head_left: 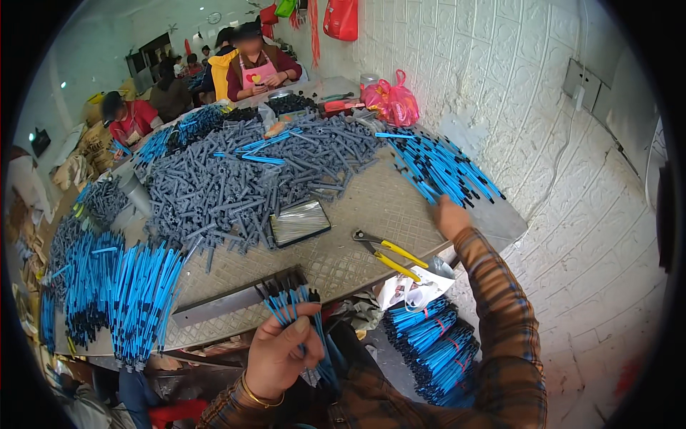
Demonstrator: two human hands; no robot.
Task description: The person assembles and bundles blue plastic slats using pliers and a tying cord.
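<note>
My left hand (289, 343), with a thin yellow bangle at its wrist, is closed around a bunch of thin blue sticks with black ends (277, 304) in front of my body. The sticks stand nearly upright, black tips above the fingers. Out to the right, my right hand (451, 217) is at the near edge of a spread of similar blue sticks (446, 168) on the table. Its fingers are curled and partly hidden; what is between them cannot be made out. Yellow-handled pliers (389, 255) lie on the table between the two hands.
A large heap of grey plastic tubes (207, 171) covers the table's middle. A shallow black box of thin wires (301, 222) and a metal bar (236, 297) lie nearer. Blue stick bundles are at left (146, 300) and below (432, 350). A pink bag (391, 100) stands beside the wall; co-workers sit beyond.
</note>
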